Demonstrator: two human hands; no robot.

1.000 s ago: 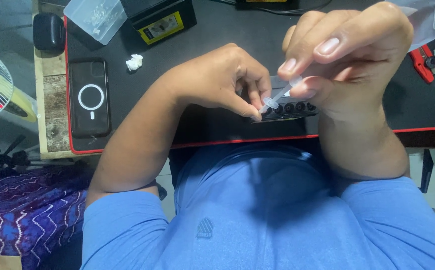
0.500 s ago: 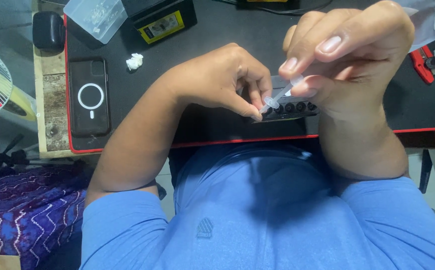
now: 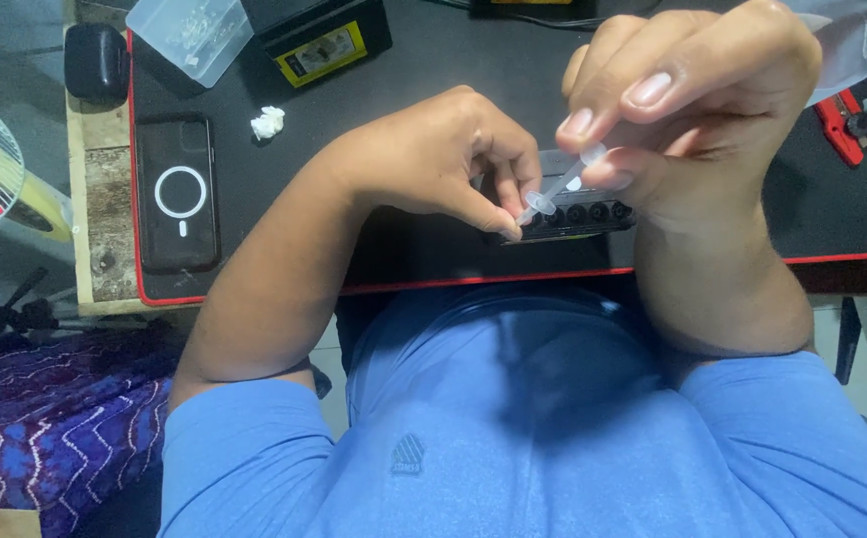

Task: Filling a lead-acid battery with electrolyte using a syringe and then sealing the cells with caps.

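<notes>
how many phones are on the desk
1. The one phone lies flat near the left edge of the black desk mat, left of the left hand. The hands and arms cover part of the desk, so another could be hidden.

Soft even overhead light, faint shadows, slight blur at edges.

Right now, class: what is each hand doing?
Left hand: closed, pinching the tip of the small clear plastic syringe.
Right hand: closed, holding the syringe.

Clear plastic syringe [image 3: 561, 186] (matt mat [image 3: 433, 60])
</notes>
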